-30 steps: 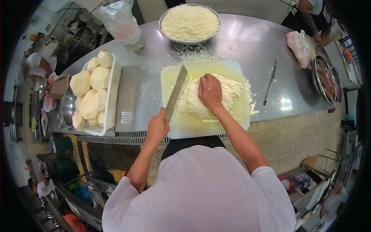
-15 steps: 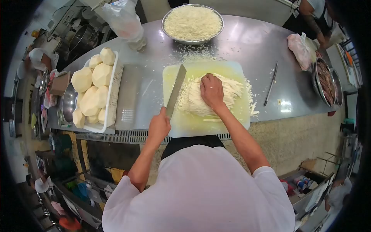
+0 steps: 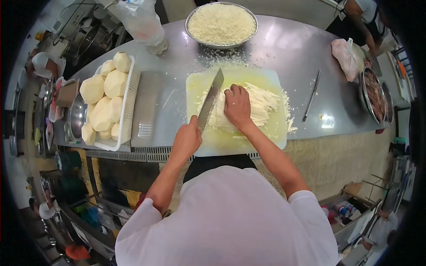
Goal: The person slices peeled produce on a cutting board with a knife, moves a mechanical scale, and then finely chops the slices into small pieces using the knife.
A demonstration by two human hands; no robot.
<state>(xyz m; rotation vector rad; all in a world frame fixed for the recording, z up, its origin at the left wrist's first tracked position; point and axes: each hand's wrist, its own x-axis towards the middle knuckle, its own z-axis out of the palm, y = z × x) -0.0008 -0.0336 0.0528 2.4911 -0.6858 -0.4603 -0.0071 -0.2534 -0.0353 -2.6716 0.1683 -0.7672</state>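
Observation:
My left hand (image 3: pixel 187 137) is wrapped round the handle of a large kitchen knife (image 3: pixel 211 99), its blade pointing away from me. The blade lies along the left end of a pile of pale root vegetable strips (image 3: pixel 262 105). Pressed down on that pile, fingers curled and close together, is my right hand (image 3: pixel 238 106), just right of the blade. Strips and small chopped bits rest on a yellowish cutting board (image 3: pixel 195 148). Beyond the board stands a metal bowl (image 3: pixel 222 46) heaped with finely chopped pale vegetable (image 3: pixel 222 23).
On the left, a white plastic basket (image 3: pixel 128 102) holds several peeled root vegetables (image 3: pixel 101 113). A plastic bag (image 3: pixel 141 22) stands behind it. To the right lie a thin dark rod (image 3: pixel 312 95), a pinkish bag (image 3: pixel 345 58) and a bowl of meat (image 3: pixel 373 95). A person (image 3: pixel 361 22) stands at the far right.
The knife and my left hand have moved right and slightly away from me, up to the pile's left end. My right hand has shifted a little left on the strips.

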